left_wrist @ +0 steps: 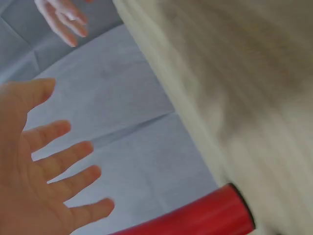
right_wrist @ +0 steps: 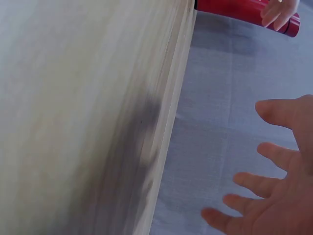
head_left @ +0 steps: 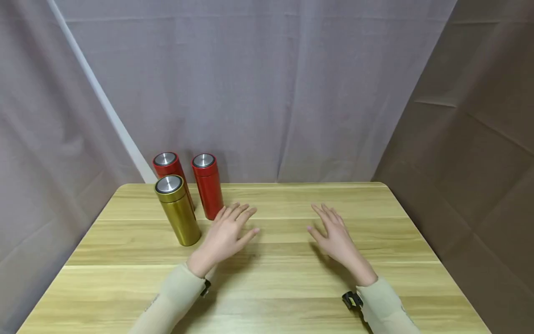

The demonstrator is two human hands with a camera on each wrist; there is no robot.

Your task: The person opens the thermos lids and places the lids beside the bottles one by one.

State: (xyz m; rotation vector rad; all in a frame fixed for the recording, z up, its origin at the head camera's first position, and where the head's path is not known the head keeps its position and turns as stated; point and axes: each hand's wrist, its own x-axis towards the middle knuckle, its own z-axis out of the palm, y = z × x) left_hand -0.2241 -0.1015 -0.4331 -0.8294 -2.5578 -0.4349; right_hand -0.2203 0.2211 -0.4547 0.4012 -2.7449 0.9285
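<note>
On the left of the table stand a gold thermos bottle (head_left: 180, 218) and two red ones, all upright with silver-topped lids. One red thermos bottle (head_left: 209, 190) is at the back, nearest my left hand (head_left: 224, 235). The other red thermos bottle (head_left: 178, 170) is partly hidden behind the gold one. My left hand hovers over the table with fingers spread, holding nothing. Farther right, my right hand (head_left: 335, 239) is also raised with fingers spread and holds nothing. In the left wrist view, a red bottle (left_wrist: 205, 215) lies beyond the left fingers, apart from them.
The wooden table (head_left: 288, 287) has rounded far corners. A grey curtain (head_left: 250, 93) hangs behind it, and a brown curtain (head_left: 471, 153) hangs along the right side. Both wrists carry small black devices, one (head_left: 352, 300) showing at the right cuff.
</note>
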